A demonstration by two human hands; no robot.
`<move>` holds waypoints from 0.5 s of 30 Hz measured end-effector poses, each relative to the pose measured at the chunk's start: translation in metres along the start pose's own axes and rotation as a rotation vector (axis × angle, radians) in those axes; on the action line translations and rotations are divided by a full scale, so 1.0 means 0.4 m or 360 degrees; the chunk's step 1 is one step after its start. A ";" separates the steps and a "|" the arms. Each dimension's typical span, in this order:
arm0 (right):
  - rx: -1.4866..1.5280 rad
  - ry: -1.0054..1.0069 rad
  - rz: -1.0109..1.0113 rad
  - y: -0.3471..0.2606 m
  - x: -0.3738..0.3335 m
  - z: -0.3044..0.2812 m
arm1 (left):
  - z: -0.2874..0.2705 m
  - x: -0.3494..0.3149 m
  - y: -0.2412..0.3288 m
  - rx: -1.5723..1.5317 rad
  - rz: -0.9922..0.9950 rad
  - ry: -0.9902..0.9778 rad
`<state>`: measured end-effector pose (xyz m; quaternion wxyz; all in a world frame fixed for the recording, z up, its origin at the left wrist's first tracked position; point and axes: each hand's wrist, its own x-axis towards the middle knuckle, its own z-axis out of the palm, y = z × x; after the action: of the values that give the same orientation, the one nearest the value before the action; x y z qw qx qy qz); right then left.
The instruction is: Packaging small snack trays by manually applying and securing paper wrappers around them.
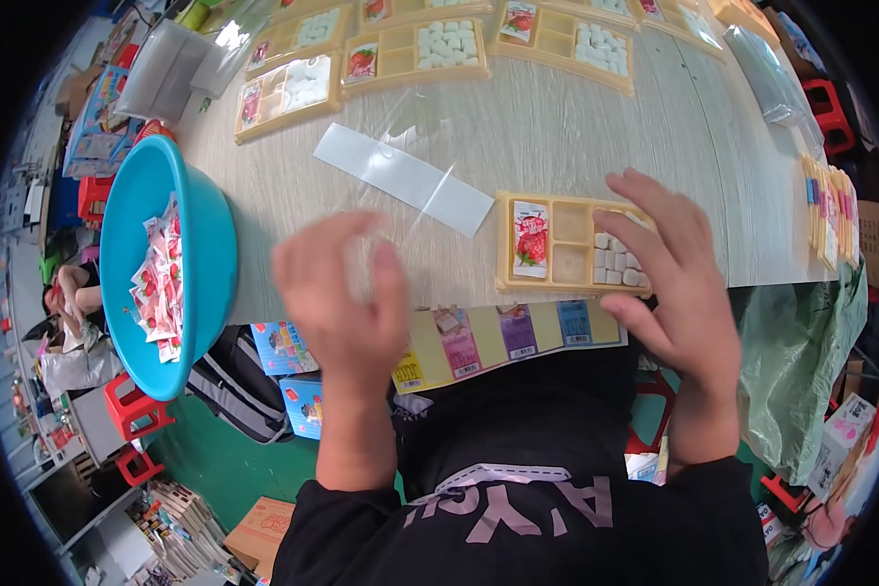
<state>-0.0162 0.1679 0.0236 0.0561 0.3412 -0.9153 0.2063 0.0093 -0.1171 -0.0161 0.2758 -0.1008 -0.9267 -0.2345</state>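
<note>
A pale yellow plastic tray [572, 234] lies near the table's front edge. Its left compartment holds a small strawberry-printed packet [530, 240], its middle compartments look bare, and white pillow-shaped pieces [616, 262] fill the right part. Over that right end is my right hand [676, 278], fingers spread and thumb by the front edge; whether it touches the tray is unclear. My left hand [337, 303], slightly blurred, hovers left of the tray with thumb and fingers apart, holding nothing. Between hand and filled trays, a clear film with a white strip [405, 179] lies slanted.
Several filled trays [415, 57] line the far side. At left stands a blue basin [220, 264] of strawberry packets. Stacked clear sleeves [156, 73] lie far left, more plastic [767, 73] far right. Colourful sticks [830, 210] sit at the right edge, above a green bag [801, 342].
</note>
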 end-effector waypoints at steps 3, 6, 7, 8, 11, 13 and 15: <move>0.0017 -0.0165 -0.0111 -0.011 0.078 -0.054 | -0.010 0.026 -0.046 0.0183 -0.0440 0.0027; 0.0116 -0.0056 -0.0160 -0.025 0.196 -0.018 | -0.017 0.028 -0.074 0.0365 -0.0568 -0.0176; 0.0206 -0.0076 -0.0119 -0.024 0.238 -0.005 | -0.017 0.029 -0.073 0.0461 -0.0535 -0.0280; 0.0057 -0.0172 -0.0003 -0.020 0.276 0.005 | -0.013 0.037 -0.063 0.0438 -0.0519 -0.0278; -0.0100 -0.0319 0.0171 0.012 0.348 0.090 | -0.002 0.047 -0.043 0.0458 -0.0542 -0.0308; -0.0089 -0.0223 0.0175 0.033 0.367 0.150 | -0.001 0.035 -0.064 0.0418 -0.0488 -0.0224; -0.0059 -0.0135 0.0162 0.020 0.381 0.157 | -0.009 0.020 -0.087 0.0165 -0.0654 -0.0160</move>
<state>-0.1349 0.0554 0.0010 0.0131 0.3017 -0.9367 0.1774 -0.0067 -0.1488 -0.0223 0.1805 0.0929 -0.9512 -0.2326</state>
